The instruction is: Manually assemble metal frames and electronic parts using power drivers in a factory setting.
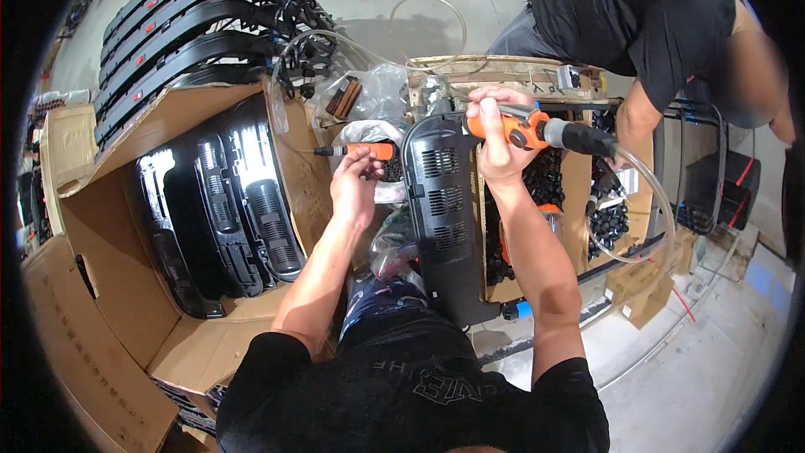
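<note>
My left hand (pixel 356 189) is closed around a slim orange tool (pixel 383 151) with a thin hose at its left end. That tool lies level over a white plastic bag (pixel 366 131) holding small dark pieces. My right hand (pixel 501 151) grips a larger orange air tool (pixel 524 129), its black rear end joined to a clear hose (pixel 662 193). Between my arms stands a long black plastic panel (pixel 449 264) with several slotted vents. The right-hand tool is above the panel's far right corner; whether its tip touches anything is hidden by my hand.
At left, an open cardboard box (pixel 109 243) holds glossy black panels (pixel 222 218). Behind it rises a stack of curved black parts (pixel 201 17) with cables. Right of the panel are bins of small black parts (pixel 610 226). A co-worker in black (pixel 629 13) bends over the far right.
</note>
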The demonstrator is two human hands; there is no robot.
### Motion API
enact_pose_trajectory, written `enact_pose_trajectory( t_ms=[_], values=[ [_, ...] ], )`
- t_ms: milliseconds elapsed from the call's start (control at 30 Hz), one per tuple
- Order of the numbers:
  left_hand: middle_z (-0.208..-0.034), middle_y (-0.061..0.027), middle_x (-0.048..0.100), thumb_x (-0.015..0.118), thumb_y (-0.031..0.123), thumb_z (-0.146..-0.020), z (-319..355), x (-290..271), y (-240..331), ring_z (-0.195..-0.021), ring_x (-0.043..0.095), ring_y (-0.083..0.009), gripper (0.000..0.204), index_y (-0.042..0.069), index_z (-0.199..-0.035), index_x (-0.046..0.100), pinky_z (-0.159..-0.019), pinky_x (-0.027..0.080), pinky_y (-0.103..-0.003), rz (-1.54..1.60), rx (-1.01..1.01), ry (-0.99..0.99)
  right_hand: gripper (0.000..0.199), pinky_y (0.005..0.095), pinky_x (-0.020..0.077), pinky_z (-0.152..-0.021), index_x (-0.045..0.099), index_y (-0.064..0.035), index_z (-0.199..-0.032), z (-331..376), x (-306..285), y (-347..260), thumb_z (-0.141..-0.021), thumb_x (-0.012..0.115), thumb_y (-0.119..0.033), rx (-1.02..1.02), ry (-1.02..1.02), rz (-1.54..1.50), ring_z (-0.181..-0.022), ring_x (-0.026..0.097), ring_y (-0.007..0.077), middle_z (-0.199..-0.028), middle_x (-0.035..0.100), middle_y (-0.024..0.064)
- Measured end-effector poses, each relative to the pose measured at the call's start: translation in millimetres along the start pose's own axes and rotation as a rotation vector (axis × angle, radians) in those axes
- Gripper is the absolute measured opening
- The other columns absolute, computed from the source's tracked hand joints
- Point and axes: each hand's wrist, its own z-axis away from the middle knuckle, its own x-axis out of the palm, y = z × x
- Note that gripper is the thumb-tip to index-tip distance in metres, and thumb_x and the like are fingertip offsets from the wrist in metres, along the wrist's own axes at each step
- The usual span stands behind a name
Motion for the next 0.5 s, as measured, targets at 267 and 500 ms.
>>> enact_pose_trajectory(
  t_ms=[267,500],
  values=[
    [-0.104,-0.0142,0.065,0.054,0.005,-0.097,-2,-13,1,-0.082,0.062,-0.0192,0.019,-0.004,-0.113,0.058,-0.073,0.054,-0.030,-0.013,-0.119,-0.051,0.014,0.0311,0.0519,-0.065,0.055,0.0014,-0.095,-2,17,19,-0.085,0.063,0.004,0.003,-0.143,0.079,-0.067,0.059,0.0168,-0.085,0.063,0.0148],
    [-0.103,-0.0152,0.066,0.058,0.004,-0.095,-2,-13,-2,-0.082,0.065,-0.0205,0.018,-0.006,-0.110,0.060,-0.074,0.056,-0.032,0.000,-0.095,-0.027,0.016,0.0305,0.0522,-0.066,0.055,0.0011,-0.093,-3,25,26,-0.081,0.066,0.005,0.016,-0.106,0.114,-0.067,0.060,0.0167,-0.081,0.062,0.0130]
  ],
)
